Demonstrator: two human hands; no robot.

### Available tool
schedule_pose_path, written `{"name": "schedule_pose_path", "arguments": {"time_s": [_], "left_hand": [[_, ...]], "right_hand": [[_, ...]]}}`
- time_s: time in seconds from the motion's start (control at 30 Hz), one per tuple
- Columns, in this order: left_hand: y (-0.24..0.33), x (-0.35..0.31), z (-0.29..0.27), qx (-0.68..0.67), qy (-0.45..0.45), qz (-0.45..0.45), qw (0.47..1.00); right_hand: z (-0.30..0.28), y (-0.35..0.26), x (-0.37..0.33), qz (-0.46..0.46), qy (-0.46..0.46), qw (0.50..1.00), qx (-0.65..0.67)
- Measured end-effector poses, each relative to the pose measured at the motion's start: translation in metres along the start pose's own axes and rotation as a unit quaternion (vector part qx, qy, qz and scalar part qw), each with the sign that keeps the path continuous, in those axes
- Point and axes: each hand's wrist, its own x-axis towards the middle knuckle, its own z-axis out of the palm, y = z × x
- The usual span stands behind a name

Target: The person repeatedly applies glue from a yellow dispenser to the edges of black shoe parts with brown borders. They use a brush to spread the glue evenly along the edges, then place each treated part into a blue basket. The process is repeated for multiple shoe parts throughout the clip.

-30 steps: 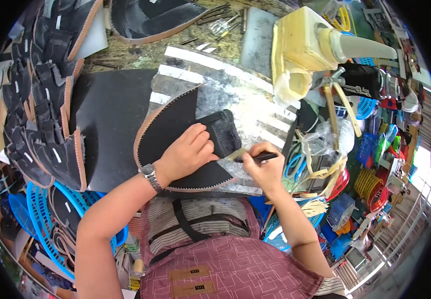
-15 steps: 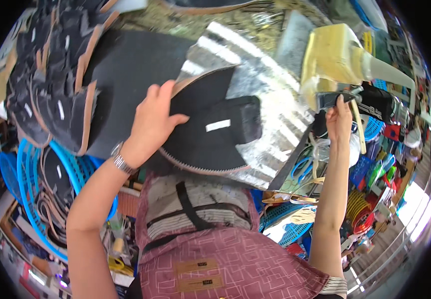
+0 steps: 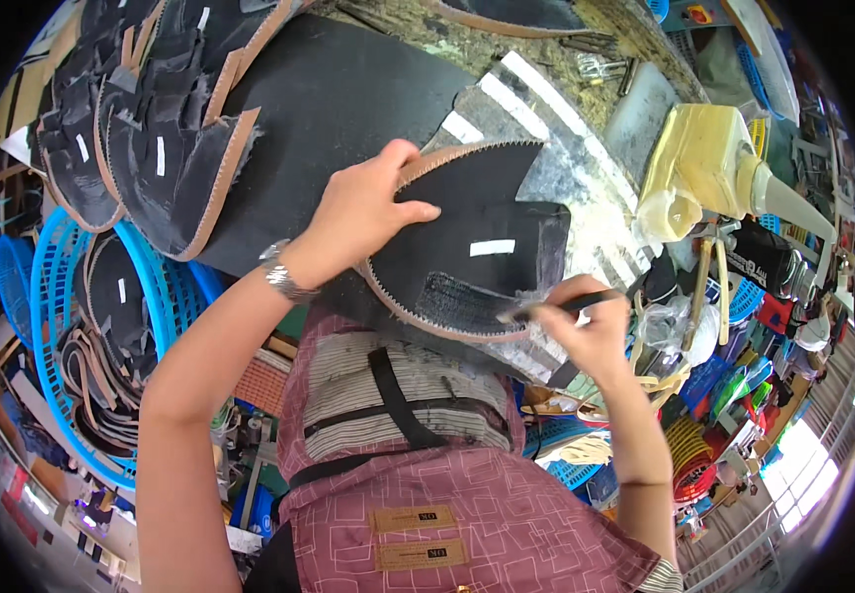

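Observation:
A black curved piece with a notched tan edge, like a shoe upper (image 3: pixel 427 222), lies on the work board. It bears a white label near its middle. My left hand (image 3: pixel 358 212) grips its left edge, thumb on top and fingers along the rim. My right hand (image 3: pixel 591 331) is closed around a dark-handled brush (image 3: pixel 594 299), its tip on the piece's lower right. A darker, wet-looking streak (image 3: pixel 457 301) runs along the lower edge there. Under the piece, a white-striped, stained sheet (image 3: pixel 596 188) shows at the right.
Similar black pieces (image 3: pixel 166 168) are stacked at the left, above a blue basket (image 3: pixel 47 366) holding more. A yellowish glue container (image 3: pixel 699 158) with a spout stands at the right. A dark board (image 3: pixel 319 109) lies beneath the work. A maroon patterned apron (image 3: pixel 447 504) covers my lap.
My right hand has come left from beside the yellowish container to the black piece, bringing the brush. A dark streak now shows on the piece. My left hand keeps its grip.

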Motion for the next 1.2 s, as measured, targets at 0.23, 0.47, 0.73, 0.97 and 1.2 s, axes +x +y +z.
{"name": "schedule_pose_path", "arguments": {"time_s": [0.23,0.47,0.73,0.97,1.2], "left_hand": [[-0.026,0.012,-0.014,-0.289,-0.132,-0.116,0.941],[-0.036,0.022,-0.014,-0.334,-0.134,-0.164,0.919],[-0.024,0.010,0.000,-0.128,-0.003,-0.041,0.991],[0.008,-0.060,0.008,-0.136,0.194,0.215,0.947],[0.002,-0.088,-0.149,-0.189,0.379,0.081,0.902]], "right_hand": [[0.055,0.000,0.070,0.097,0.431,0.875,0.199],[0.116,-0.040,0.012,-0.219,0.004,0.975,0.026],[0.066,-0.021,0.018,-0.196,-0.073,0.977,-0.052],[-0.004,0.042,-0.014,0.184,0.311,0.800,0.480],[-0.007,0.072,-0.018,0.177,0.332,0.757,0.534]]}}
